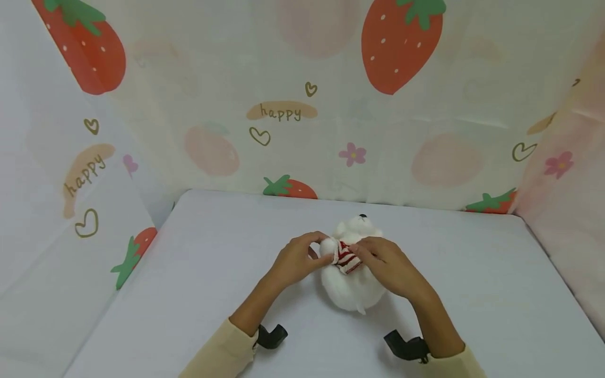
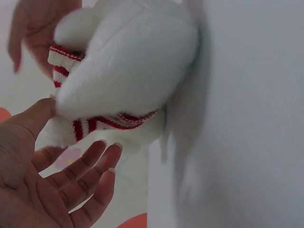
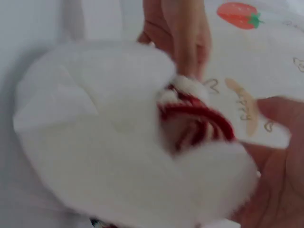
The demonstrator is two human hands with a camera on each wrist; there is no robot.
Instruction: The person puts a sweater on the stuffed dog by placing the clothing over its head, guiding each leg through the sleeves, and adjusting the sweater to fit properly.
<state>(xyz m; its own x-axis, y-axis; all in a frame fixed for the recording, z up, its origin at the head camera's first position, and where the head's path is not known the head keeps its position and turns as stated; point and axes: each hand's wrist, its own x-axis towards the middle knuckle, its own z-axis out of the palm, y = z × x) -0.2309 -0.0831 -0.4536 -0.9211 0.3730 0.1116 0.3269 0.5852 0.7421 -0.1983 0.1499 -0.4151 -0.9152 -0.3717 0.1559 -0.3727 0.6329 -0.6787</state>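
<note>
Plush bear (image 1: 352, 294): rests on the counter (image 1: 227, 252), head toward the strawberry-print backdrop (image 1: 293, 163).
Left hand (image 1: 299, 257): grip pinches bear's arm (image 1: 328, 247) beside the striped sweater (image 1: 348, 261).
Right hand (image 1: 391, 266): grip loose, thumb apart, touching opposite side; both equally near.

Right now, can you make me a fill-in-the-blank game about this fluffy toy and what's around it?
The plush toy between the left hand and right hand has fur coloured ____.
Its knitted top has white and ____ stripes.
Its nose is coloured ____.
The word written on the wall cloth is ____.

Missing words: white; red; black; happy.
</note>
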